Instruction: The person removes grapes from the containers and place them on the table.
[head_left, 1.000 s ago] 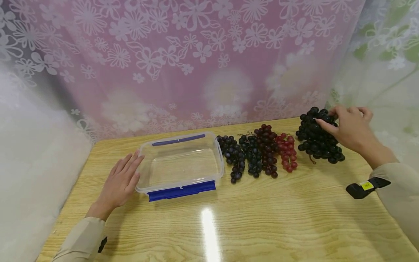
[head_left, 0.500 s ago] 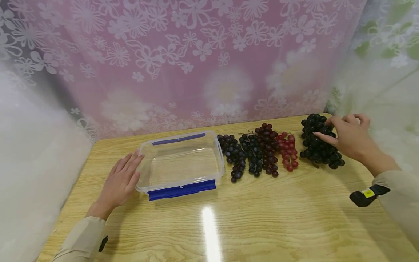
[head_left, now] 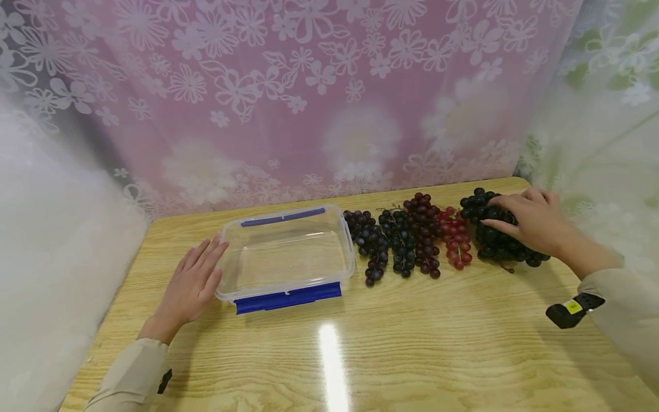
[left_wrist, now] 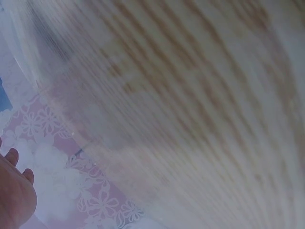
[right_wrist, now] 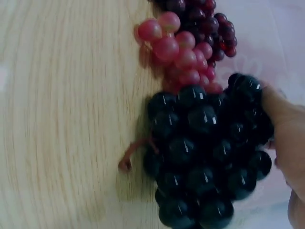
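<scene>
My right hand (head_left: 540,220) grips the top of a large bunch of black grapes (head_left: 499,243) at the back right of the table. The right wrist view shows these glossy black grapes (right_wrist: 195,152) close up, a curved brown stem (right_wrist: 136,152) sticking out. A clear plastic box (head_left: 288,298) with blue latches stands lidless at centre left. Along its left side lies my left hand (head_left: 190,280), fingers straight and fingertips at the rim. In the left wrist view, fingers (left_wrist: 16,191) show at the lower left corner beside the see-through wall.
Between box and black grapes lie smaller bunches in a row: purple grapes (head_left: 369,243), blue-black grapes (head_left: 397,240), dark red grapes (head_left: 424,234) and bright red grapes (head_left: 456,237). The wooden table (head_left: 437,343) meets a pink flowered curtain (head_left: 288,114) behind.
The right hand has come down and slightly left with the black grapes, nearer the bright red bunch. The left hand and the box stay in place.
</scene>
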`<action>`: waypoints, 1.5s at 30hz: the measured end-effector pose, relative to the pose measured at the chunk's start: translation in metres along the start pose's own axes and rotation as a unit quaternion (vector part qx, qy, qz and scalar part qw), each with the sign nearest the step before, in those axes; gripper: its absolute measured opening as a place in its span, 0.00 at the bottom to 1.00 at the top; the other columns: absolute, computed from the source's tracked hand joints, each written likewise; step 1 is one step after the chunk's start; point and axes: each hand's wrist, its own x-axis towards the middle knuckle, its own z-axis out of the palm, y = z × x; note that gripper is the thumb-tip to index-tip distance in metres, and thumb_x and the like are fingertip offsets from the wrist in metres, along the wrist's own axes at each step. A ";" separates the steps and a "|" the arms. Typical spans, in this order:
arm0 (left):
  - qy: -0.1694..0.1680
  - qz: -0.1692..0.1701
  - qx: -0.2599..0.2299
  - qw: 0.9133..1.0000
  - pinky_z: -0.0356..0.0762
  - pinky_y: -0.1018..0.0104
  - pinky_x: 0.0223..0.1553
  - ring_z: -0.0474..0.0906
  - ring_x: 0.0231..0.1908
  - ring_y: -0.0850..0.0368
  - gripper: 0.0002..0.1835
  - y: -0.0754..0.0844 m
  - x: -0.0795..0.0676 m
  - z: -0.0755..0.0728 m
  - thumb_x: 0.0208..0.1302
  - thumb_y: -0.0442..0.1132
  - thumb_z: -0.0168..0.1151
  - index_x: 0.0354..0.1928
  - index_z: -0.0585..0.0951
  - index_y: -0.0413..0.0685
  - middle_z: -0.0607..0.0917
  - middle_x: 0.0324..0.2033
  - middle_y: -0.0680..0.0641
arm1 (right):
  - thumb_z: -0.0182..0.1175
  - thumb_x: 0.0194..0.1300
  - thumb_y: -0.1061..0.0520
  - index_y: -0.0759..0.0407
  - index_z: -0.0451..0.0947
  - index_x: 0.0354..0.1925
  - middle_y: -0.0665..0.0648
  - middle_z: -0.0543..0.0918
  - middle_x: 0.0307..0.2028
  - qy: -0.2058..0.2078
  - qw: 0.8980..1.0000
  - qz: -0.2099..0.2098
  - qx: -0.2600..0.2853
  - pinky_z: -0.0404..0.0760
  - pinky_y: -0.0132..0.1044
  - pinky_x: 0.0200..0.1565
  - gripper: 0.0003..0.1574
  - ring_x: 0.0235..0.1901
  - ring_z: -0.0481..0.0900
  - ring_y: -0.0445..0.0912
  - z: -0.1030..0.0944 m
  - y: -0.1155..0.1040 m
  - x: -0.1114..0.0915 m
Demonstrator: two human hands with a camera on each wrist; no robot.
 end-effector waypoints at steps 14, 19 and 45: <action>0.000 0.001 -0.004 1.000 0.41 0.45 0.69 0.49 0.70 0.42 0.31 0.002 0.001 0.002 0.71 0.37 0.48 0.75 0.56 0.53 0.54 0.72 0.43 | 0.64 0.61 0.42 0.57 0.78 0.50 0.62 0.81 0.37 0.025 0.998 0.044 -0.029 0.56 0.65 0.46 0.25 0.39 0.69 0.61 0.025 -0.008 0.005; 0.001 0.000 -0.003 1.000 0.41 0.45 0.69 0.49 0.70 0.41 0.31 0.001 0.001 0.003 0.71 0.37 0.48 0.75 0.56 0.52 0.54 0.72 0.43 | 0.62 0.62 0.40 0.56 0.76 0.51 0.62 0.81 0.39 0.014 0.998 0.062 -0.017 0.54 0.66 0.46 0.27 0.42 0.68 0.62 0.028 -0.009 0.007; -0.016 -0.004 0.020 1.000 0.40 0.47 0.69 0.50 0.69 0.40 0.28 -0.005 0.008 0.004 0.76 0.46 0.41 0.74 0.57 0.51 0.56 0.72 0.44 | 0.50 0.69 0.33 0.61 0.67 0.64 0.72 0.70 0.56 -0.035 0.991 0.103 0.073 0.47 0.70 0.49 0.40 0.53 0.59 0.70 0.027 -0.006 0.009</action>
